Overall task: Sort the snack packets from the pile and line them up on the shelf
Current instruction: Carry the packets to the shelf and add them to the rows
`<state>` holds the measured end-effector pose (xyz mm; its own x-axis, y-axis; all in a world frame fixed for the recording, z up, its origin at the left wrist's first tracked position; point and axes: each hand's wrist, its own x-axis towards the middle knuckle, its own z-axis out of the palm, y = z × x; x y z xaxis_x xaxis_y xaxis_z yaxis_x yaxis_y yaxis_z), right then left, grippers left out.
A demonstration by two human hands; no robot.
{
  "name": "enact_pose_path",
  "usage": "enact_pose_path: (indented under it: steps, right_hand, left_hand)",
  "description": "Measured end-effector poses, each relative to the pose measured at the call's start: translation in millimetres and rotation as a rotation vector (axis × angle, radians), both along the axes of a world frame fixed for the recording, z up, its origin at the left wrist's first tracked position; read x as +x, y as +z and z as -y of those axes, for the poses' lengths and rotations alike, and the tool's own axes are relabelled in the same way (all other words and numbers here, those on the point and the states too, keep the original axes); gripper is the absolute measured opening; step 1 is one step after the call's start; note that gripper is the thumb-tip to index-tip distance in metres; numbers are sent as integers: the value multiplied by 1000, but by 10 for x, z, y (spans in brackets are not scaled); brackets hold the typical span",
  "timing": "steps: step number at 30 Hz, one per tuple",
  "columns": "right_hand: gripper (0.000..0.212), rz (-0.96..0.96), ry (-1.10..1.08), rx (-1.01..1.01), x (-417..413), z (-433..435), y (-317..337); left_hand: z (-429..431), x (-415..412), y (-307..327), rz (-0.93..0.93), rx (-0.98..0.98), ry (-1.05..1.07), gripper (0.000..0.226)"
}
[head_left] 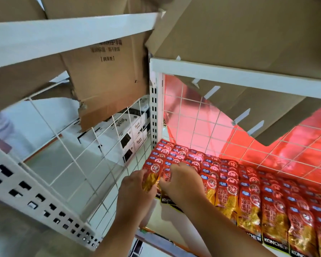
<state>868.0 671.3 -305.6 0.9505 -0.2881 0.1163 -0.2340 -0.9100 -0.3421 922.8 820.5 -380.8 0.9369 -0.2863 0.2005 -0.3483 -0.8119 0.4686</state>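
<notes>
Head view: light, slippery foil, soft inside; best pinched at an edge.
Just below the post (153,115), the left hand (135,190) gripped a packet (149,179) round its middle; the right hand's (183,181) fingers (174,166) and thumb pinched a second packet (166,175) touching it, at the rows' (230,184) end nearest the post.

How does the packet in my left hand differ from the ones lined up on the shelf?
The packet is gripped by the left hand, tilted; the lined-up packets lie in overlapping rows. The packet is at the left end; the lined-up packets run rightward. Same red-and-gold print.
</notes>
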Motion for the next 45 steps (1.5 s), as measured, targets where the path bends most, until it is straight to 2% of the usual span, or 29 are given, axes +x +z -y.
enact_pose_path:
  steps: [6, 11, 21, 25, 30, 35, 38, 39, 42, 45]
  right_hand:
    - [35, -26, -35, -56, 88, -78, -60]
    - [37, -91, -57, -52, 127, -108, -89]
    - [29, -115, -50, 30, 188, -59, -101]
    - [27, -129, -54, 28, 212, -25, -90]
    - [33, -67, -41, -88, 177, 41, -40]
    - [26, 21, -88, 25, 49, 297, 157]
    - [20, -5, -61, 18, -202, 408, 196]
    - [22, -29, -35, -2, -302, 408, 167]
    - [46, -124, 52, -94, -585, 313, -15]
    - [58, -149, 49, -180, -699, 213, -197]
  left_hand:
    - [-33, 39, -31, 10, -12, -27, 58]
    - [-40, 24, -38, 31, -17, -31, 38]
    - [-34, 4, -25, -22, -40, 5, 51]
    - [-31, 5, -15, -12, -46, 7, 50]
    - [-33, -13, -1, -28, -47, 7, 52]
    - [-39, -29, 14, -38, -58, 20, 50]
    - [-35, -23, 25, -32, -60, 26, 46]
    - [-35, -21, 31, -32, -64, 28, 44]
    - [-28, -33, 35, -34, -49, 26, 44]
    - [-27, -45, 35, -37, -38, 25, 45]
